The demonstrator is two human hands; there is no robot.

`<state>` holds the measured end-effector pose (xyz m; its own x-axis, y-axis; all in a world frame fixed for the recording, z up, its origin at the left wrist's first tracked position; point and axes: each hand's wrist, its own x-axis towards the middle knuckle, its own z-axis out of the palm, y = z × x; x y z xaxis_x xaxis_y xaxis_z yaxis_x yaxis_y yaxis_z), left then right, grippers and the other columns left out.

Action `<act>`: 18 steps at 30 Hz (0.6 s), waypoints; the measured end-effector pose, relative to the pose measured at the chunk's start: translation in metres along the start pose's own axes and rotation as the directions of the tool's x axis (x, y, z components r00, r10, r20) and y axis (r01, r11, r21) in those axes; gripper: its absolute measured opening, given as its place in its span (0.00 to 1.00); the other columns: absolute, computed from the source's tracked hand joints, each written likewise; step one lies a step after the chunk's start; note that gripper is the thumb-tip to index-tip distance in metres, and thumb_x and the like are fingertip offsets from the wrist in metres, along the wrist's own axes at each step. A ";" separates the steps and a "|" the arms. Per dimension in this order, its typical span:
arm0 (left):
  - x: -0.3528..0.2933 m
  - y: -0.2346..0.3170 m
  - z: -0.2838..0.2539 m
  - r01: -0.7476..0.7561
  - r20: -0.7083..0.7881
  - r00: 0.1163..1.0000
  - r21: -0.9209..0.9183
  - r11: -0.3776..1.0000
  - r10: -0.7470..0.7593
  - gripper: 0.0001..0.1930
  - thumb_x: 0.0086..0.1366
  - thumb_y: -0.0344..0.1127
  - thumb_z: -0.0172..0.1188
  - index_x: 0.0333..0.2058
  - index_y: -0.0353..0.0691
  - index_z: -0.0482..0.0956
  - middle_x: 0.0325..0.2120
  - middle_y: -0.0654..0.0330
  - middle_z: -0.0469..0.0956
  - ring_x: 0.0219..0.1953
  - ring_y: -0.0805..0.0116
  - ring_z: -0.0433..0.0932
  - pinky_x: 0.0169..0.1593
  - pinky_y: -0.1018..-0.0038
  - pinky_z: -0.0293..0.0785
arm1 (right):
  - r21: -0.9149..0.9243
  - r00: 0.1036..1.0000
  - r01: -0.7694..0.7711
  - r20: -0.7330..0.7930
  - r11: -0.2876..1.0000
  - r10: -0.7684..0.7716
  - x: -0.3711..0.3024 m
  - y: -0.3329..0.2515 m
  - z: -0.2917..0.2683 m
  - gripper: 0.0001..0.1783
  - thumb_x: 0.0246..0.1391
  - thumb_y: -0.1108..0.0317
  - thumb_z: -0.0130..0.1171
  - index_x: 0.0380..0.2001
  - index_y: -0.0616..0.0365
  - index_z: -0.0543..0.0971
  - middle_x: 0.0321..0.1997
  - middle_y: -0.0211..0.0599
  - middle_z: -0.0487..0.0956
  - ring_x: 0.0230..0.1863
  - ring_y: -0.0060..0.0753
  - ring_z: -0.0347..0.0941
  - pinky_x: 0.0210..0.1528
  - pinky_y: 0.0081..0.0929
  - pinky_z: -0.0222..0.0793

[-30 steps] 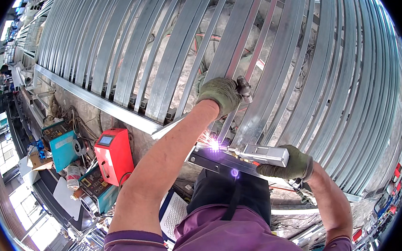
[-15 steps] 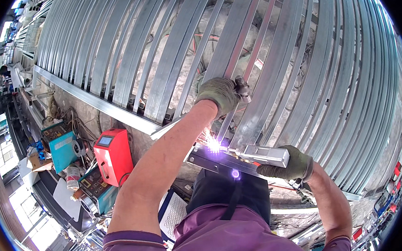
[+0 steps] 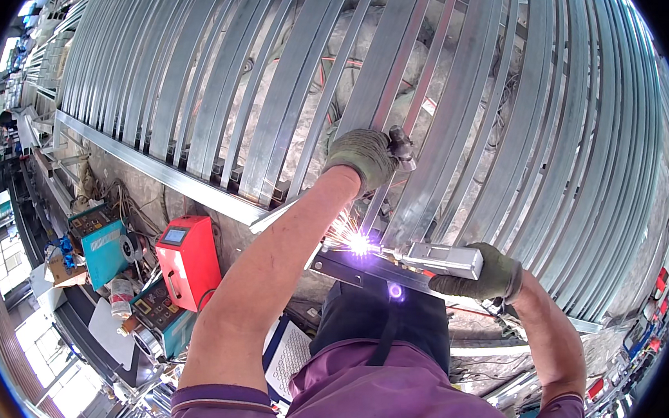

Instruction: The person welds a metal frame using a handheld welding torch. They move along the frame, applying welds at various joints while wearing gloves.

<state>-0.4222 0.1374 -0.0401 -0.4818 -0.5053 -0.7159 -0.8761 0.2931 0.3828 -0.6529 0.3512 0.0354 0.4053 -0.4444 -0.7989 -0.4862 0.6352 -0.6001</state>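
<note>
Almost no change against the frames from a second and half a second ago: both arms in the same place, arc glow in the same spot, sparks a bit wider now. Reads as one continuous weld bead on the same joint, no repositioning.

Left hand (image 3: 363,158), green work glove, up at 12 o'clock from the arc, fingers curled shut around a narrow galvanised steel slat (image 3: 390,114), clamping a small dark knob-like piece against it. Exact piece not identifiable at this size.

Right hand (image 3: 490,273), same kind of glove, at 3 o'clock from the arc, wrapped closed around the rear of a handheld welding gun (image 3: 442,259): boxy silver body, nozzle aimed toward 9 o'clock. Trigger finger hidden, so trigger state cannot be told.

Weld spot (image 3: 358,244) bright white-violet at the nozzle tip, on a flat steel bar (image 3: 339,265) running under the gun, just below where the held slat comes down. Sparks fanning toward 10 o'clock.

Whole upper view filled by a curved frame of parallel steel slats (image 3: 500,117), with a long cross rail (image 3: 159,176) at 10 o'clock.

Down at 8–9 o'clock on the floor: red welding machine (image 3: 189,260) with a small screen, teal machine (image 3: 101,239) beside it, cables and clutter around. Purple shirt and dark apron at 6 o'clock.
</note>
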 end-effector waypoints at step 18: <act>-0.010 0.001 -0.006 0.003 -0.054 0.999 -0.063 0.998 -0.007 0.26 0.73 0.58 0.56 0.44 0.40 0.89 0.42 0.47 0.89 0.48 0.44 0.86 0.55 0.54 0.81 | 0.165 0.969 0.175 -0.202 0.971 -0.141 -0.029 0.028 0.015 0.25 0.57 0.52 0.82 0.49 0.59 0.89 0.38 0.41 0.91 0.38 0.29 0.88 0.42 0.30 0.82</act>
<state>-0.4181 0.1378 -0.0290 -0.4763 -0.5500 -0.6860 -0.8769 0.2397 0.4166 -0.6667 0.3913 0.0429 0.3044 -0.6479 -0.6982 -0.2731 0.6429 -0.7156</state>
